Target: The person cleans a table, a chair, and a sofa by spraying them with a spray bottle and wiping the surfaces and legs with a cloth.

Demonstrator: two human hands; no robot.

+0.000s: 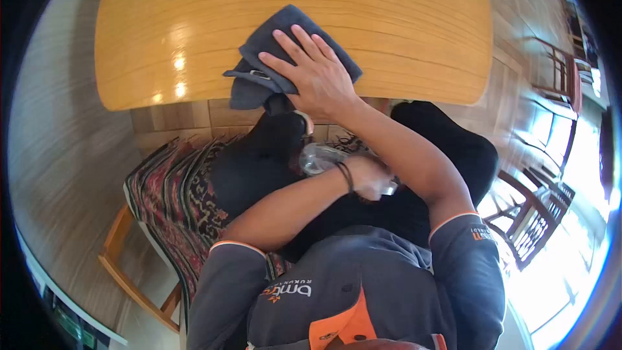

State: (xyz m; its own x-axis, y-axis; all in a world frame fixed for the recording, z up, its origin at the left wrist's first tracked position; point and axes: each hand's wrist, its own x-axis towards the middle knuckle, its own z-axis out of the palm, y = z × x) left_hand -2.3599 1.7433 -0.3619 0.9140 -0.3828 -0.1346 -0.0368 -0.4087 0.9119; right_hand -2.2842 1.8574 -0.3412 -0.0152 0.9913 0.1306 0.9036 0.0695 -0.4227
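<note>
My right hand (pixel 319 81) lies flat, palm down and fingers apart, on a folded dark grey cloth (pixel 259 45). The cloth rests on the near edge of a yellow wooden table (pixel 402 32), and part of it hangs over that edge. My left hand (pixel 369 178) is low over my lap, beneath my right forearm, with its fingers closed round a clear bottle (pixel 317 158). The hand is slightly blurred, and part of the bottle is hidden behind it and the wrist.
A patterned woven cover (pixel 175 188) lies over the seat under me, with a wooden chair frame (pixel 129 279) at the lower left. Dark wooden chairs (pixel 534 214) stand on the right. My knees are just below the table's near edge.
</note>
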